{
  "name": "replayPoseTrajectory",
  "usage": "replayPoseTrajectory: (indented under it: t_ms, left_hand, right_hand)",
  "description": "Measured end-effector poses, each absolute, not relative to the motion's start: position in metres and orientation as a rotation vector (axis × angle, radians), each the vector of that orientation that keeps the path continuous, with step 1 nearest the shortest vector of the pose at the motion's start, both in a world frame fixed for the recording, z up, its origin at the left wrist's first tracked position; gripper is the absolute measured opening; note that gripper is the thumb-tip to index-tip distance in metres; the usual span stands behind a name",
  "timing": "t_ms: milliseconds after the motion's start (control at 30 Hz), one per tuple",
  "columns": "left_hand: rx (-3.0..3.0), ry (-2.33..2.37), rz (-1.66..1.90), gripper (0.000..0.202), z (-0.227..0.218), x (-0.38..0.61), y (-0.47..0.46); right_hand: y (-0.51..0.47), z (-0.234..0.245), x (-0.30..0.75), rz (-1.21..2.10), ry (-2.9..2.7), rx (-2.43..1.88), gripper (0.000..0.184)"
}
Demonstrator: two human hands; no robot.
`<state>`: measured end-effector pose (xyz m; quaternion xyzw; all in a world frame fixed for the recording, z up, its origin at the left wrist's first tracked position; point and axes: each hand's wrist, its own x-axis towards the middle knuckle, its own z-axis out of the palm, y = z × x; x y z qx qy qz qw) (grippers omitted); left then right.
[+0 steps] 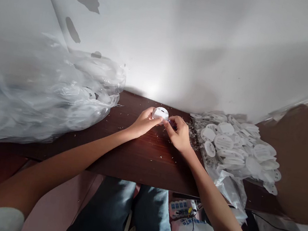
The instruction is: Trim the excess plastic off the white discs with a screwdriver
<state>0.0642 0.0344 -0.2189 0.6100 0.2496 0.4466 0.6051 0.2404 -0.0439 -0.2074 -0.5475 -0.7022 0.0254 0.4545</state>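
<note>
A round white plastic piece (160, 112) with a small dark slot is raised over the dark wooden table. My left hand (143, 123) grips it from the left, thumb across its near side. My right hand (178, 132) is closed in a pinch at the piece's right edge. Something small and bluish shows by its fingertips, too hidden to name. Just right of that hand lies a heap of tiny metallic-looking bits (193, 134), probably small hardware.
A large clear plastic bag (44, 96) of white parts bulges on the left. Many white round and oval parts (233, 142) lie piled on plastic at right, beside a brown cardboard sheet (304, 163). Small scraps dot the table (130, 162). A power strip (182, 208) sits below.
</note>
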Motion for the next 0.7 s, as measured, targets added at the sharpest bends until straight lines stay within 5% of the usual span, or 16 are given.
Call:
replayPoseTrajectory:
  t_ms: [700]
  left_hand:
    - [1.106, 0.478, 0.999, 0.036, -0.222, 0.068, 0.030]
  right_hand:
    - [-0.049, -0.205, 0.228, 0.145, -1.629, -1.285, 0.018]
